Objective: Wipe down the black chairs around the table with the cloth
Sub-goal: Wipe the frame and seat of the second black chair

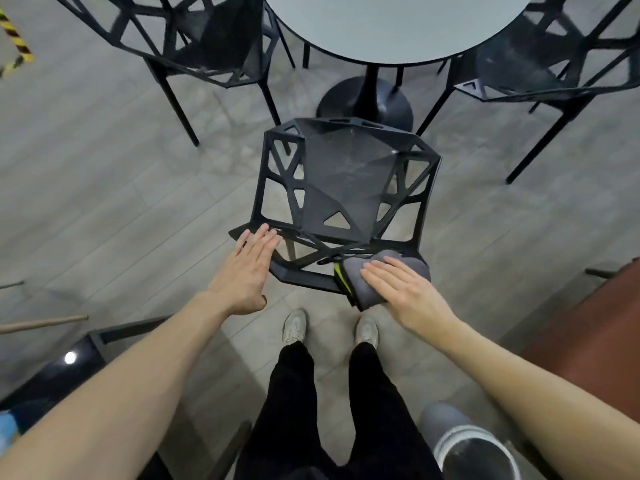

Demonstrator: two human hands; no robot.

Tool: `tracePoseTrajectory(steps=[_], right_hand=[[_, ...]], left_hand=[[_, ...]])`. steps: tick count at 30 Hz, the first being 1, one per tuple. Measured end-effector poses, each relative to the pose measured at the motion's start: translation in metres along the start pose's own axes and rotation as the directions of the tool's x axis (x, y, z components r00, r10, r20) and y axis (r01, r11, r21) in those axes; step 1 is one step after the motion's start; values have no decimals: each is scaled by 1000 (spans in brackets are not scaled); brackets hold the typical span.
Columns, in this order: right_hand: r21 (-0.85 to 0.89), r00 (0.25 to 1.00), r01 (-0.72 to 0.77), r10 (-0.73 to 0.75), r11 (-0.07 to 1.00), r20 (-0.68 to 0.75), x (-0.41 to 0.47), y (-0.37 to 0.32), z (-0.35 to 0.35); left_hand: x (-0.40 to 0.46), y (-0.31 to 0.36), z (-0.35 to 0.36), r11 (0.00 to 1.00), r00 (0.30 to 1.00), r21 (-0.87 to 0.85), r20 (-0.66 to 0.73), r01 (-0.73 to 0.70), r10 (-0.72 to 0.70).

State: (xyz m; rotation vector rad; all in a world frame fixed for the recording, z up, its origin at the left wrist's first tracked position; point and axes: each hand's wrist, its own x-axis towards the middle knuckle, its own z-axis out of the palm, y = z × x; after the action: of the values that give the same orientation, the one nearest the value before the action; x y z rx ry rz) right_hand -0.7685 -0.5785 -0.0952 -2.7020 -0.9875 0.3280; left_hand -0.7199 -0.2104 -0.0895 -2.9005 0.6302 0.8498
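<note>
Far left first: black angular open-lattice chair (194, 39) standing by the round pale-grey pedestal worktop (398, 26), apparently not yet under the cloth.

Moving in: left hand (247, 271) laid flat on the left end of the near backrest rail, palm down, fingers (263, 237) straight and pressed together, thumb out to the side, holding nothing. Forearm reaching forward and slightly inward, wrist near level. Purpose, most likely: bracing the frame so it does not skate over the grey wood-plank floor (86, 188) under the rubbing on the other side.

Centre: black faceted plastic chair with triangular cut-outs (346, 174), backrest toward the person, seat facing the worktop base, dull smears showing on the seat panel. Standing clear of the worktop, giving room to reach it from behind.

Next along: folded grey microfibre cloth with a yellow-green edge (374, 278), draped over the right end of that same top rail, folded thick, presumably for a firm pad.

On top of it: right hand (405, 289), palm down, fingers (381, 273) straight and lightly spread, pressing the cloth onto the rail, not pinching it. Forearm angled in from the lower right, wrist slightly raised. Looks like a rail wipe in hand, seat yet to come.

Far right: another black lattice chair (554, 64), also awaiting its turn by the look of it.
</note>
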Motion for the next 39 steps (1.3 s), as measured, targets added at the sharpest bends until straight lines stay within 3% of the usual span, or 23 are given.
tracePoseTrajectory(steps=[2,5,8,13,18,22,25,29,33,39], right_hand=[[-10,999,-42,41,999,-23,3,6,0],[-16,993,-90,89,996,-76,46,-59,21],[150,990,-124,132,981,-51,90,-108,26],[273,998,39,-22,961,-66,43,-24,13],[180,982,-182,170,967,78,-17,74,-11],[185,999,-41,34,982,42,24,5,6],[293,999,-31,28,956,15,52,-45,10],[331,995,-21,-13,943,98,28,12,-1],[246,976,-159,115,956,184,7,67,-16],[194,984,-154,131,969,123,47,-26,4]], left_hand=[[1,1,-1,1000,1000,17,15,22,-22],[-2,9,-3,996,997,53,31,75,-76],[-8,30,-1,994,994,19,-12,109,-109],[-14,76,4,999,994,-26,-103,35,-37],[-5,117,-1,999,997,20,-64,33,-32],[-10,113,4,996,994,-33,-68,86,-88],[-11,109,4,993,994,-75,-65,87,-92],[-10,109,1,994,997,-76,-20,75,-77],[-7,112,-3,994,997,-71,19,80,-79],[-10,112,0,995,997,-72,-8,75,-76]])
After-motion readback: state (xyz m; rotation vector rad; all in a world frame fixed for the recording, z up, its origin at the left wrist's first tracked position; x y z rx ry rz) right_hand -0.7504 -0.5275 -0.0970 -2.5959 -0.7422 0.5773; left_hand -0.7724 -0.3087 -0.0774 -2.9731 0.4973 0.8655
